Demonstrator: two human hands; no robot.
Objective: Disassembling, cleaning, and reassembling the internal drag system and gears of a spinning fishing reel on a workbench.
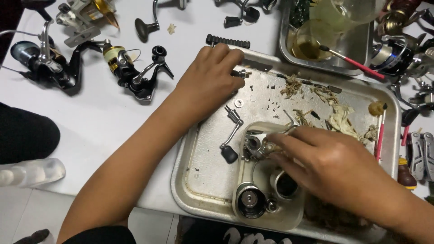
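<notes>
My left hand (209, 79) rests on the far left rim of a large metal tray (199, 149), its fingertips closed on a small metal screw-like part (244, 72). My right hand (330, 165) reaches into a smaller metal dish (289, 219) inside the tray and grips a silver reel body part (257, 145) with its fingertips. A reel spool (249, 200) and a dark round cup (285, 185) lie in the same dish. A reel crank handle (231, 135) with a black knob, a washer (238, 103) and several tiny screws lie on the tray floor.
Several fishing reels (131, 68) and loose handles (147, 25) lie on the white table at the left and top. A second metal tray (332, 36) holds cups of yellowish liquid and a red brush. More reels and a multi-tool (420, 153) sit at the right. Dirty wadding (339, 117) litters the tray.
</notes>
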